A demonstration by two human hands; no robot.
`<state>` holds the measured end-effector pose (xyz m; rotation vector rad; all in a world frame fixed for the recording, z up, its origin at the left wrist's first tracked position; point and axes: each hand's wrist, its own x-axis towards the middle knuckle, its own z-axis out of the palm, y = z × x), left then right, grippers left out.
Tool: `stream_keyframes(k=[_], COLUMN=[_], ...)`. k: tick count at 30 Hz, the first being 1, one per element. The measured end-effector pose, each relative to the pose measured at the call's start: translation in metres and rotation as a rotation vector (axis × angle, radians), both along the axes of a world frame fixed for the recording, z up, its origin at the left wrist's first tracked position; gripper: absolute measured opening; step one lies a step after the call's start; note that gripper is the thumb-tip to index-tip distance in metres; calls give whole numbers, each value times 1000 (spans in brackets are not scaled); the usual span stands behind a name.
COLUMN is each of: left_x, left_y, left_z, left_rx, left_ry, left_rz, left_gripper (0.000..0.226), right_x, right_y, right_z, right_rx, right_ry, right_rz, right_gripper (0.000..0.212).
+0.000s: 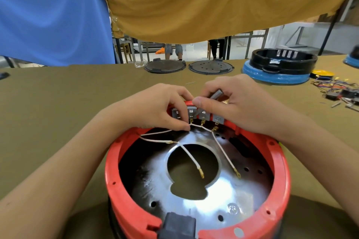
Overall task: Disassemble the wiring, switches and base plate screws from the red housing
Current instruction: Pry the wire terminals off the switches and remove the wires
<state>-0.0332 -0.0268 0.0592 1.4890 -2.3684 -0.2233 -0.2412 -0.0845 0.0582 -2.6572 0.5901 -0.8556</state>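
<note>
Red housing (196,190) sits open-side up on the table (58,114) at the near edge, with 4 grey switches (196,113) in a row on its far wall. Left hand (155,108) pinches the terminal end of a white wire (155,133) under the switches, probably to pull it free. Right hand (231,103) grips a grey switch body (215,94) above the rim, apparently levering it out.

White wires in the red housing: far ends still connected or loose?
Loose. Two white wires end in bare brass terminals hanging free over the metal base plate inside the round red plastic housing.
</note>
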Motion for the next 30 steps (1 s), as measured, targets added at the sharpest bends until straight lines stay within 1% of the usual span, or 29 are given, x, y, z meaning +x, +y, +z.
stream_keyframes(k=[5,9,16,19,24,30], left_x=[0,2,2,2,1,2], left_y=[-1,-2,-1,-1,0,-1], left_z=[-1,-1,0,0,-2,0], left_rx=[49,76,99,93,73,113], left_ry=[29,37,50,61,76,95], left_rz=[16,15,18,30,34,18], left_gripper=[4,4,5,4,3,4], right_x=[4,8,9,5,3,9], right_y=[-3,-6,-8,-5,-2,-9], right_z=[-1,1,-1,-3,-2,-1], right_rx=[117,225,269,197,105,272], right_ry=[-8,-84,-139,-134,-35,-127], right_rz=[26,26,-10,-18,18,1], right_gripper=[28,30,31,29,28,34])
